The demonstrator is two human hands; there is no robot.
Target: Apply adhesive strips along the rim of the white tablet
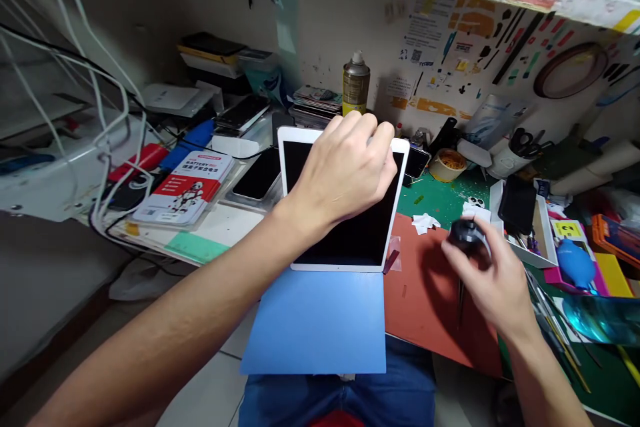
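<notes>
Your left hand [345,170] clamps the top edge of the white tablet [345,240], which lies face-up on the blue mat [315,323] at the surface's centre. Your right hand [493,280], at 3 o'clock, grasps a small black tool [464,235]. The screen is seated; no lifting is visible yet.

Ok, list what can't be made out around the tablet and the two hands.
Head view only:
- Top edge of the white tablet: covered by the left hand.
- Round black object in the right hand: motion-blurred, fingers wrap it; what it is cannot be told.
- Spray can label: too small to read.
- Wall stickers: print too small.
- Blue sheet: near edge hangs off the bench, underside hidden.
</notes>
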